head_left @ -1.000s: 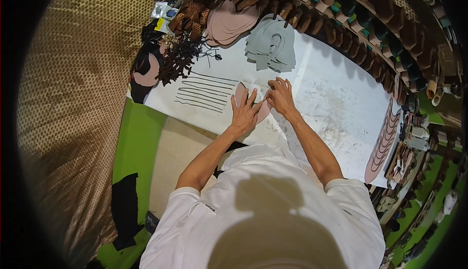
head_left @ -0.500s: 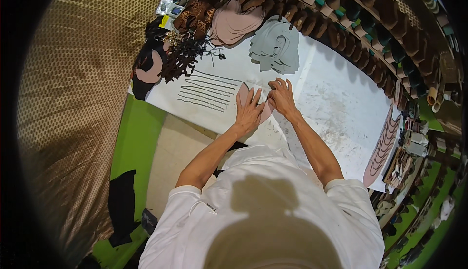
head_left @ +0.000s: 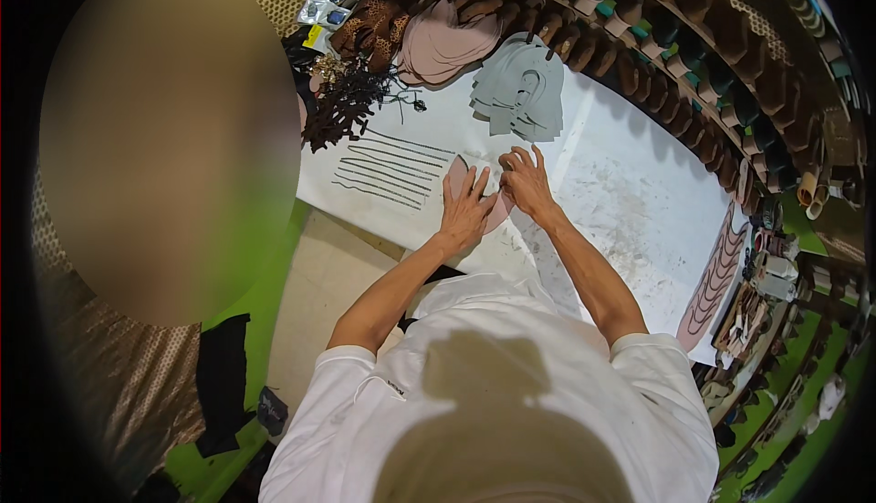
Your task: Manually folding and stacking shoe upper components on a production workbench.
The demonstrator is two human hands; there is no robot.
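A flat pink piece lies on the white table in front of the person, partly hidden under the hands, with one pointed end showing past the left fingertips and a rounded part between the wrists. It looks thin and light, probably bendable like sheet leather or lining, unlikely to break but apt to slide or curl if left unpressed; a flat palm on its middle and a light pinch at its rim would seem the safest hold. The left hand rests over it with fingers spread, pressing rather than grasping, so the piece sits beneath that palm and reaches out on both sides. The right hand is at the piece's right edge, fingers bent and drawn together; whether they pinch anything cannot be told. Just left of the left hand, dark narrow strips lie in near-parallel rows. Beyond the hands is a stack of grey cut pieces, then a pink stack farther left, with a dark tangle of cords nearer the strips.
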